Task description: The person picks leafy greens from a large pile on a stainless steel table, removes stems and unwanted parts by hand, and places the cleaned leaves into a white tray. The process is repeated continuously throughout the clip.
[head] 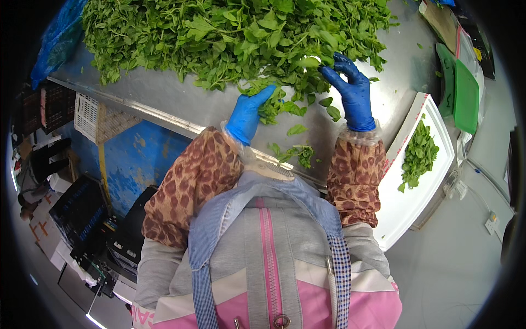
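Observation:
My left hand [245, 114], in a blue glove, is closed around a small bunch of leafy greens [269, 107] above the front edge of the metal table [160, 88]. Gloved in blue too, my right hand [354, 92] has its bent fingertips at a blurred leafy sprig [311, 62] and seems to pinch it; the exact contact is hard to make out. A large heap of leafy greens [230, 39] spreads over the table beyond both hands. Loose leaves [333, 113] and a small cluster of stems and leaves [304, 155] lie between my forearms.
Right of my forearm, a white foam tray [437, 137] holds a small pile of leafy greens [420, 154]. Green plastic pieces [467, 96] stand beyond it. At left are a blue plastic bag [57, 43], a white plastic crate [86, 115] and dark crates [61, 105]. Another person [39, 172] is at far left.

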